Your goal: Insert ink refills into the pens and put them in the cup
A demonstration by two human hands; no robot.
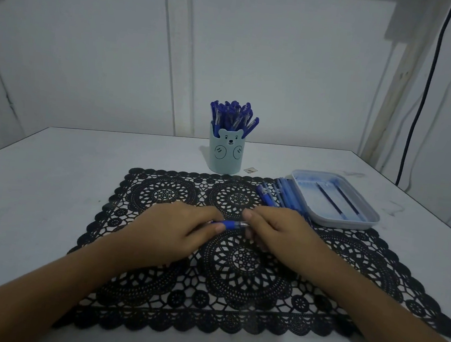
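Black lace mat (235,270), blue pens (232,115), bear-faced cup (225,154).

Mat (235,270), centre frame: black openwork, looking like lace. Cup (224,156) showing smooth matt plastic. Tray (342,223), right: plastic, glinting slightly. Table (35,177) looking smooth, matt.

Dim room — pale walls (287,65), white table (35,177), black cable (424,95).
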